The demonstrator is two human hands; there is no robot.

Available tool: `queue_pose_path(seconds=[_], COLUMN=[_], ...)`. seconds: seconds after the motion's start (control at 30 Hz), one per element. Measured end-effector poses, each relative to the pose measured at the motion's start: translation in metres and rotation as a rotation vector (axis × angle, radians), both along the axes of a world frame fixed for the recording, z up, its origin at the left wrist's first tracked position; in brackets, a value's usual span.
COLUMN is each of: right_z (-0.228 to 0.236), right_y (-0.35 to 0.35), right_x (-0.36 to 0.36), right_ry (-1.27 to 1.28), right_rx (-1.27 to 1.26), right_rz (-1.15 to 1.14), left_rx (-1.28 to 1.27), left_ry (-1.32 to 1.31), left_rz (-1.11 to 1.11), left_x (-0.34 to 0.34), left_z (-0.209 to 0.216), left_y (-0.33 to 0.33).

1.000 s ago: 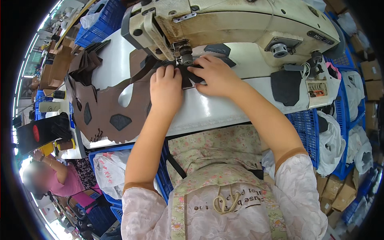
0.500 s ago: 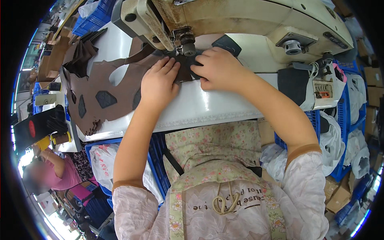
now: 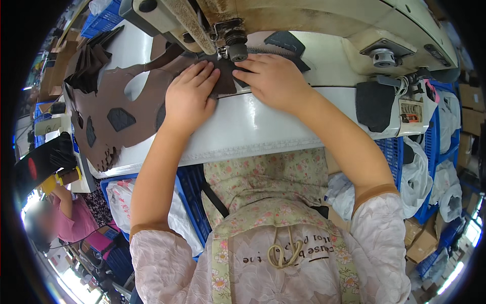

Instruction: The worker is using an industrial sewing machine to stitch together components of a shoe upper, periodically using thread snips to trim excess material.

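A large brown leather-like piece [image 3: 134,109] with dark patches and cut-out holes lies on the white sewing table [image 3: 243,126]. Its right end runs beneath the presser foot [image 3: 223,52] of a worn cream sewing machine [image 3: 304,20]. My left hand [image 3: 191,96] lies flat on the piece, left of the foot, fingers stretched forward. On the other side, my right hand [image 3: 273,81] rests with fingers spread on the dark material close to the roller beside the foot. The fingertips near the roller are partly hidden. A dark patch [image 3: 284,41] shows behind my right hand.
Folded brown pieces [image 3: 91,63] are stacked at the far left. A dark pad [image 3: 374,106] and a small bobbin tray [image 3: 411,111] sit at the table's right end. Blue crates [image 3: 195,197] stand below the table. A person in pink [image 3: 76,223] is at the left.
The view has shifted slightly, so table and machine appear a little higher and the brown piece further left. Both hands stay on the material by the foot; my right fingers look more stretched out.
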State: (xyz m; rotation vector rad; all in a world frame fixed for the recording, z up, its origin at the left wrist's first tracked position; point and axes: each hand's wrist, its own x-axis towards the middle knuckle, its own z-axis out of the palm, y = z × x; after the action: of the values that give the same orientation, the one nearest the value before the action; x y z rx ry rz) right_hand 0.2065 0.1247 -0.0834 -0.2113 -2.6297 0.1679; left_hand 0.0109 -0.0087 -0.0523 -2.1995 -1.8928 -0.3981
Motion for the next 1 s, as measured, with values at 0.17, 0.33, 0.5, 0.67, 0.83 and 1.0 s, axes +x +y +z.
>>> queue_pose_path(seconds=[0.17,0.33,0.5,0.67,0.83,1.0], right_z=[-0.002,-0.002,-0.003,-0.001,-0.001,-0.001], right_y=[-0.002,-0.002,-0.001,-0.002,-0.003,-0.008], right_x=[-0.003,-0.005,-0.005,-0.004,-0.003,-0.004], right_ry=[0.005,0.027,0.015,0.028,0.032,0.008], right_rx=[-0.001,-0.019,-0.042,-0.032,-0.048,-0.054], right_rz=[-0.024,-0.028,-0.028,-0.025,-0.036,-0.077], left_rx=[0.050,0.065,0.081,0.086,0.085,0.065], left_ry=[-0.018,-0.028,-0.031,-0.028,-0.044,-0.048], left_rz=[-0.010,0.009,0.000,-0.001,-0.015,-0.025], left_x=[-0.004,-0.007,-0.008,-0.007,-0.006,-0.010], left_z=[-0.005,-0.007,-0.011,-0.009,-0.007,-0.006], left_y=[0.000,0.002,0.003,0.003,0.001,0.001])
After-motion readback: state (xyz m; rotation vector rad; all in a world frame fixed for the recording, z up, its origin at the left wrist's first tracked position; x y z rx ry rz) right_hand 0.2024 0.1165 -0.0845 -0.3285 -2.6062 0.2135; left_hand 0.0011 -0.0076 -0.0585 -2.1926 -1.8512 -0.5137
